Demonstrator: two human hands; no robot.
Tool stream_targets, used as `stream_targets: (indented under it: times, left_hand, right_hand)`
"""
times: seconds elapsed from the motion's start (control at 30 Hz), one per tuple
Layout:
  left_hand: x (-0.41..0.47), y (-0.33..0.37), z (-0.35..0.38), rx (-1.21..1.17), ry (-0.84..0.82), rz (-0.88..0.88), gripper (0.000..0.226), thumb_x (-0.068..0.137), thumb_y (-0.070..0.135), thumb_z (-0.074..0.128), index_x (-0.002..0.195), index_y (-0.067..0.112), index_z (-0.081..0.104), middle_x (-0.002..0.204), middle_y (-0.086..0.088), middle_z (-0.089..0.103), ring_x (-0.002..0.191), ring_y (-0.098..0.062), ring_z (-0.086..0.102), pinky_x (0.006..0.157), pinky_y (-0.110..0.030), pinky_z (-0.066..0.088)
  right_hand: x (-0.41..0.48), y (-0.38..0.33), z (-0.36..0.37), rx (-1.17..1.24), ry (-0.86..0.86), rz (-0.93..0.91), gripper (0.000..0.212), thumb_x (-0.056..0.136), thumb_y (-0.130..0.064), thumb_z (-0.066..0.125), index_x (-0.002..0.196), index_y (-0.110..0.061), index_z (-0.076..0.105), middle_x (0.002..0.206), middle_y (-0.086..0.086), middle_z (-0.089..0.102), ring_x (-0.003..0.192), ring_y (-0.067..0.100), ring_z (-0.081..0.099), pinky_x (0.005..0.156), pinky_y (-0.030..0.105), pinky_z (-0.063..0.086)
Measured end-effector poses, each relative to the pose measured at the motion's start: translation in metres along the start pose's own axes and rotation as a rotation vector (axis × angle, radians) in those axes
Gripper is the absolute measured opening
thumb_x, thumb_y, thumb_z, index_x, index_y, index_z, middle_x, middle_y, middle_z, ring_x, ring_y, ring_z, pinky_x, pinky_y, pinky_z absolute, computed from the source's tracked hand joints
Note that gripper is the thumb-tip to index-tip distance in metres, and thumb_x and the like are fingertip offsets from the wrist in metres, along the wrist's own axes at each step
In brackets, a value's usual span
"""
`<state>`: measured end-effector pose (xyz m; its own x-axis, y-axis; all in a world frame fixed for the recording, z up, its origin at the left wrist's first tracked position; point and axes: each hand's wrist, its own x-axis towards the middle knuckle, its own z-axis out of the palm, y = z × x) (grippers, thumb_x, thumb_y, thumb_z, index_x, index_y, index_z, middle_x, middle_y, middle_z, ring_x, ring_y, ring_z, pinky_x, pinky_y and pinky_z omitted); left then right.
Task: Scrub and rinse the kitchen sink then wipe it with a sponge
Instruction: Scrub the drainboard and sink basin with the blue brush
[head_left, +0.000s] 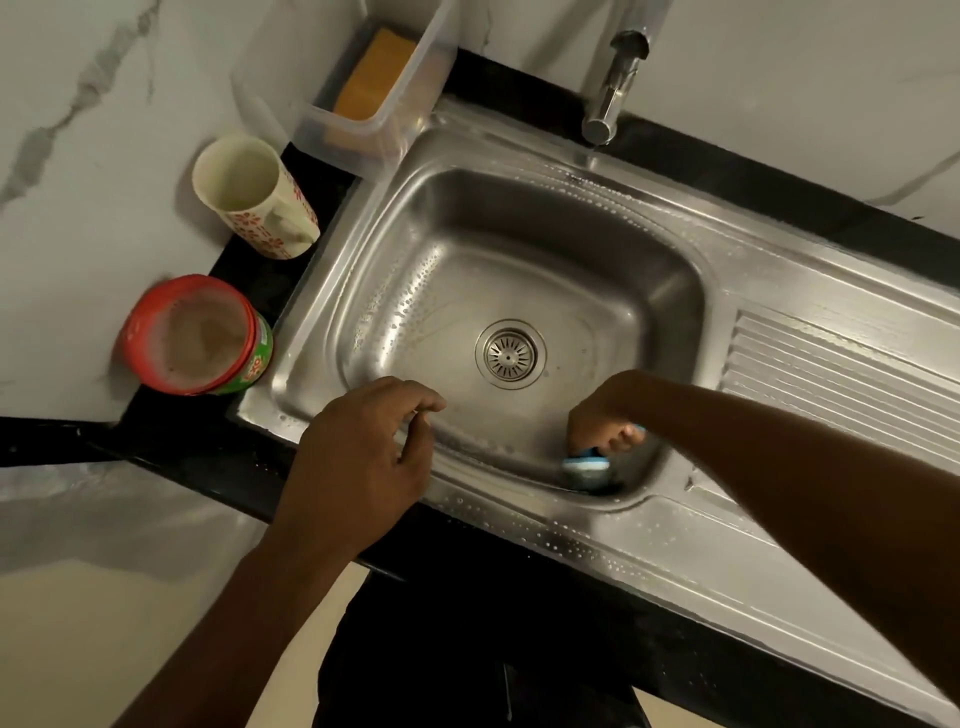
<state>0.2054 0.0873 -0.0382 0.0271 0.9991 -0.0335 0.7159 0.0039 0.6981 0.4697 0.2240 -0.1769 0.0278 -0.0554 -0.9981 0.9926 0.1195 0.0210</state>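
The stainless steel sink has droplets along its walls and rim, with the drain strainer in the middle of the basin. My right hand grips a blue and white scrubber and holds it against the near wall of the basin. My left hand hovers over the sink's near left rim with loosely curled fingers and holds nothing. An orange sponge lies in a clear plastic container at the back left corner.
A chrome tap stands behind the basin. A floral cup and a red tub of cleaning paste sit on the black counter to the left. The ribbed drainboard stretches to the right.
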Motion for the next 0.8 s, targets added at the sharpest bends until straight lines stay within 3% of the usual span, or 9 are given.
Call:
stream_targets:
  times: [0.1,0.17,0.27,0.33,0.4,0.47,0.53,0.63,0.8]
  left_hand:
    - [-0.003,0.003,0.0,0.011,0.009,-0.005,0.023,0.093,0.02,0.059,0.109,0.019,0.076,0.1,0.011,0.072,0.09,-0.007,0.066,0.08,-0.034,0.059]
    - [-0.006,0.004,-0.003,0.014,0.014,-0.018,0.023,0.093,0.02,0.059,0.108,0.018,0.076,0.1,0.011,0.073,0.091,-0.006,0.067,0.08,-0.034,0.06]
    - [-0.011,0.0,-0.009,0.021,0.018,-0.027,0.023,0.094,0.021,0.059,0.11,0.018,0.075,0.102,0.011,0.074,0.093,-0.008,0.069,0.081,-0.038,0.061]
    - [-0.014,-0.004,-0.014,0.028,0.03,-0.044,0.024,0.094,0.021,0.059,0.111,0.018,0.076,0.103,0.01,0.074,0.095,-0.009,0.069,0.082,-0.039,0.061]
    - [-0.015,-0.007,-0.017,0.032,0.04,-0.048,0.024,0.094,0.021,0.059,0.111,0.018,0.076,0.102,0.01,0.074,0.094,-0.009,0.069,0.081,-0.039,0.061]
    - [-0.015,-0.009,-0.018,0.042,0.042,-0.037,0.024,0.094,0.021,0.059,0.11,0.018,0.076,0.101,0.01,0.074,0.093,-0.008,0.069,0.081,-0.038,0.061]
    - [-0.015,-0.009,-0.017,0.036,0.042,-0.041,0.024,0.094,0.022,0.059,0.11,0.018,0.076,0.101,0.01,0.074,0.093,-0.008,0.069,0.082,-0.036,0.062]
    - [-0.015,-0.009,-0.014,0.024,0.034,-0.053,0.023,0.094,0.023,0.059,0.11,0.02,0.076,0.102,0.012,0.074,0.094,-0.007,0.069,0.083,-0.035,0.061]
    - [-0.015,-0.009,-0.008,0.032,-0.008,-0.062,0.022,0.095,0.025,0.058,0.11,0.023,0.075,0.102,0.014,0.073,0.095,-0.006,0.068,0.084,-0.036,0.061]
  right_hand:
    - [-0.007,-0.005,-0.004,-0.146,0.052,0.035,0.033,0.103,-0.023,0.047,0.072,-0.013,0.053,0.056,0.001,0.042,0.044,0.015,0.037,0.046,0.02,0.033]
    - [-0.002,-0.016,0.001,-0.276,0.109,0.037,0.023,0.1,-0.027,0.053,0.084,-0.012,0.06,0.078,0.004,0.061,0.069,0.019,0.06,0.072,0.029,0.054]
    - [0.024,-0.022,0.007,-0.361,0.191,0.032,0.033,0.089,-0.032,0.061,0.116,-0.013,0.063,0.122,0.007,0.065,0.11,0.028,0.065,0.104,0.043,0.052]
    - [0.015,-0.021,0.006,-0.315,0.162,0.019,0.036,0.092,-0.028,0.061,0.122,-0.01,0.063,0.123,0.009,0.064,0.106,0.027,0.066,0.096,0.038,0.055]
    - [-0.001,-0.016,0.002,-0.191,0.032,0.016,0.017,0.101,-0.022,0.052,0.097,-0.008,0.062,0.088,0.007,0.062,0.066,0.016,0.064,0.061,0.024,0.054]
    - [-0.007,-0.012,-0.006,-0.085,-0.089,0.094,0.032,0.106,-0.026,0.042,0.078,-0.013,0.05,0.058,-0.001,0.044,0.035,0.007,0.038,0.035,0.016,0.031]
    - [-0.009,-0.013,-0.008,-0.04,-0.162,0.149,0.037,0.107,-0.034,0.038,0.076,-0.015,0.045,0.055,-0.005,0.035,0.033,0.005,0.027,0.032,0.015,0.021]
    - [0.006,-0.02,-0.005,0.105,-0.196,0.048,0.044,0.108,-0.036,0.037,0.071,-0.015,0.047,0.049,-0.006,0.034,0.033,0.006,0.028,0.033,0.017,0.022]
    - [0.024,-0.059,0.014,0.087,0.284,-0.252,0.036,0.108,-0.029,0.045,0.077,-0.013,0.054,0.067,0.004,0.055,0.055,0.016,0.051,0.056,0.028,0.04]
